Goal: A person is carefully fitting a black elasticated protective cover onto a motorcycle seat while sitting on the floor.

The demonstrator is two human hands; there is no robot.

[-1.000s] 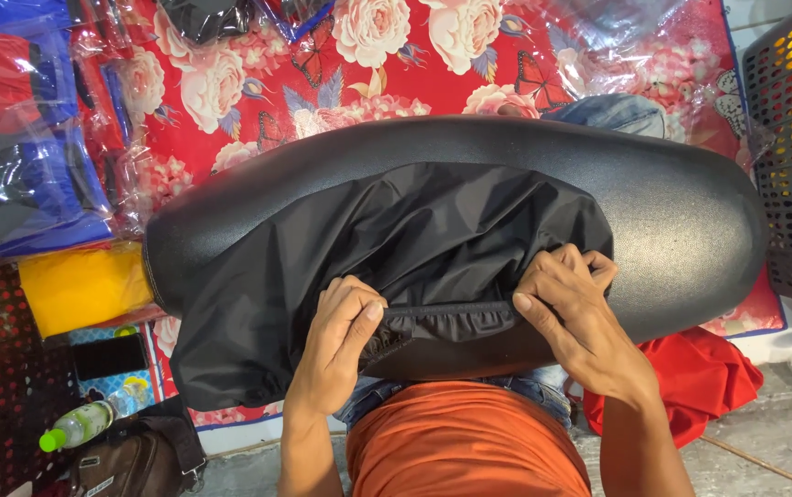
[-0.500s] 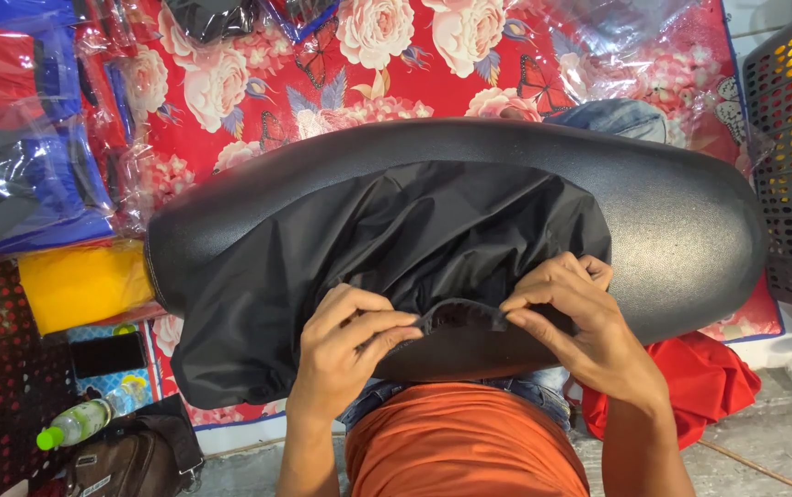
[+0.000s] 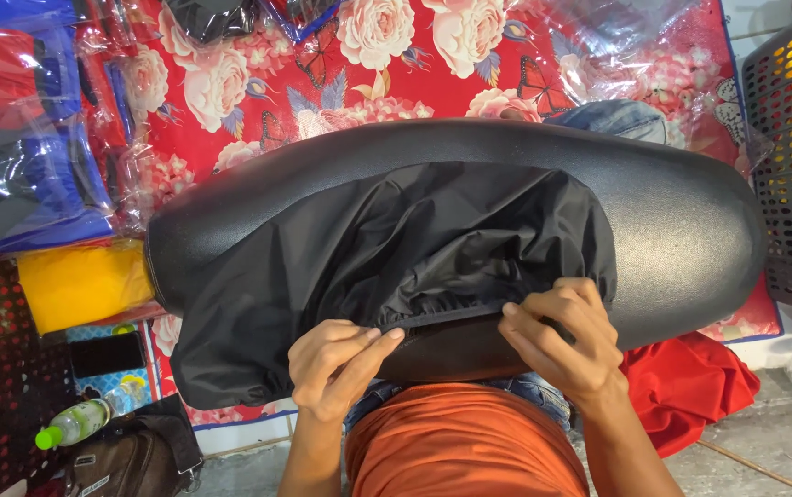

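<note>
Over the last second both hands have shifted along the gathered elastic hem (image 3: 442, 313) of the black fabric cover (image 3: 387, 258). The left hand (image 3: 336, 364), earlier flat with knuckles up on the cloth, now pinches the hem between thumb and fingertips. The right hand (image 3: 566, 336) has slid lower, and the hem between them is drawn straighter across the edge of the black seat (image 3: 681, 221).

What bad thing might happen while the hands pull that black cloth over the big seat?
The black cover wraps only the seat's middle, so its elastic edge might snap back. The left hand and right hand only pinch it, so it may slip.
</note>
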